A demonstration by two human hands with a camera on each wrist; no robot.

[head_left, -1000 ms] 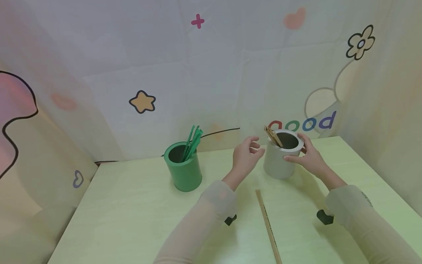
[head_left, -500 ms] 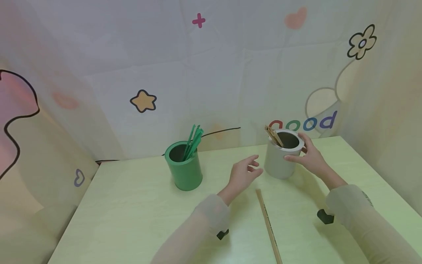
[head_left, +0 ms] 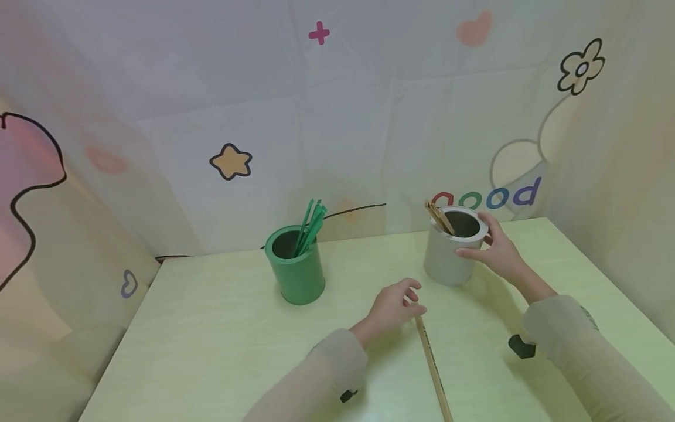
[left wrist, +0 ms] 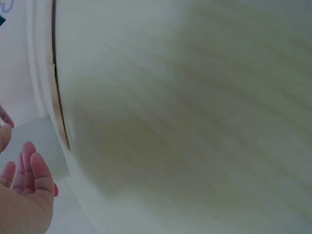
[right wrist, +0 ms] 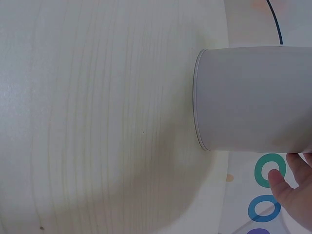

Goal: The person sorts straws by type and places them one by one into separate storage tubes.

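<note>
In the head view, my right hand [head_left: 501, 252] grips the side of a white pen holder [head_left: 449, 258], thumb in front and fingers behind the rim. Several thin wooden sticks [head_left: 440, 218] lean inside it at the left. My left hand [head_left: 392, 306], fingers loosely bent, hovers at the far end of a long flat wooden stick [head_left: 433, 369] with small dark marks along one edge. That stick lies on the table. The right wrist view shows the holder's smooth wall [right wrist: 253, 100], with my fingertips against its side. In the left wrist view my left hand [left wrist: 29, 195] appears at lower left.
A green pen holder [head_left: 296, 278] with several green sticks [head_left: 311, 228] stands at the back, left of the white one. A patterned cloth [head_left: 337, 117] hangs behind the pale wooden table [head_left: 211, 346] and along its sides.
My left hand has drawn back from beside the white pen holder, down and toward me, to the far end of the flat wooden stick. My right hand has kept its grip on the holder.
</note>
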